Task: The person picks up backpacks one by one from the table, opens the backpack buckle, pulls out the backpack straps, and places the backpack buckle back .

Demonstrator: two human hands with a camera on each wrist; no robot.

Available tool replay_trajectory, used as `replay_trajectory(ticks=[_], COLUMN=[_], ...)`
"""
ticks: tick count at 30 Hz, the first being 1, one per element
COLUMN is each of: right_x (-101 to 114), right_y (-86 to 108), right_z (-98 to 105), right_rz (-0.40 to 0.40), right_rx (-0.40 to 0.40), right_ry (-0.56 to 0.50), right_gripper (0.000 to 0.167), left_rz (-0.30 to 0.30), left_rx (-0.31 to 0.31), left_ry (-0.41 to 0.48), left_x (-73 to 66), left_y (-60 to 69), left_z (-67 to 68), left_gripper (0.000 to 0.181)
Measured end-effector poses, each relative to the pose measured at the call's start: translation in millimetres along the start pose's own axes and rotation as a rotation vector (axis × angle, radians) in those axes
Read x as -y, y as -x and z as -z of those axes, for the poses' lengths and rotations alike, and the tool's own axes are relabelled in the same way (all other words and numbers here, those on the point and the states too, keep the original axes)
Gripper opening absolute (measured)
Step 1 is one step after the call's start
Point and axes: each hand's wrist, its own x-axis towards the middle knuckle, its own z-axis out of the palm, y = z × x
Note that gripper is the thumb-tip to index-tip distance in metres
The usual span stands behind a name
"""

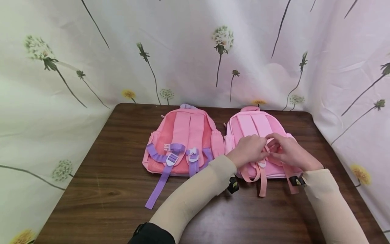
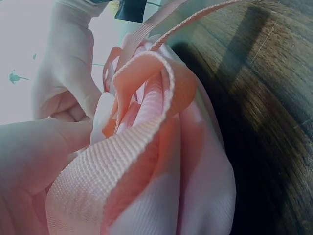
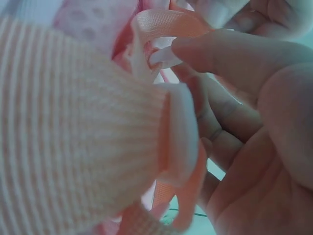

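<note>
A light pink backpack (image 1: 275, 169) lies straps-up on the table. Over its middle, my left hand (image 1: 250, 149) and right hand (image 1: 287, 152) meet at the peach webbing. In the right wrist view, my right thumb and fingers pinch a small white plastic buckle piece (image 3: 165, 58) where the peach strap (image 3: 168, 23) loops. My left fingers (image 3: 220, 11) pinch that strap just beside it. Close in the left wrist view, a loop of peach webbing (image 2: 112, 161) curves past my left hand. The fingers partly cover the buckle. Loose peach strap ends (image 1: 263, 184) hang over the backpack's lower edge.
Left of it, touching or nearly so, lies a darker pink backpack (image 1: 182, 132) with purple straps (image 1: 159, 186) and white buckles (image 1: 172, 159). Both rest near the back of a dark wooden table (image 1: 100, 189). A flower-printed curtain (image 1: 189, 61) hangs behind and at the sides.
</note>
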Motion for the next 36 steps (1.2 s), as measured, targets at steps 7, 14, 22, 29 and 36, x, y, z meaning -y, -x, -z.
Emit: replay_trajectory(ticks=[7,14,22,29,36], right_x=[1.1,-1.8,-5.1,-3.8,-2.7], right_y=[-3.1,-3.8,-4.3,-5.8,-6.3], right_z=[2.0,0.4,-1.6,-2.6,-1.1], right_rz=[0.048,0.045,0.065,0.053,0.037], right_rx=[0.004,-0.003,-0.010,-0.005,-0.005], right_ry=[0.007,0.041,0.066,0.073,0.071], right_gripper=[0.060,0.060,0.058,0.058,0.055], left_rz=[-0.002,0.012,0.015,0.022,0.027], left_rx=[-0.014,-0.023,-0.027,-0.031,-0.037], left_ry=[-0.013,-0.010,-0.002,0.006,0.037], left_x=[0.0,1.2,2.6,4.7,5.5], left_y=[-1.5,-2.4,-1.7,-0.9,0.0], left_z=[-1.9,-2.3,-2.5,-4.7,-4.9], left_gripper=[0.025,0.024,0.024,0.023,0.023])
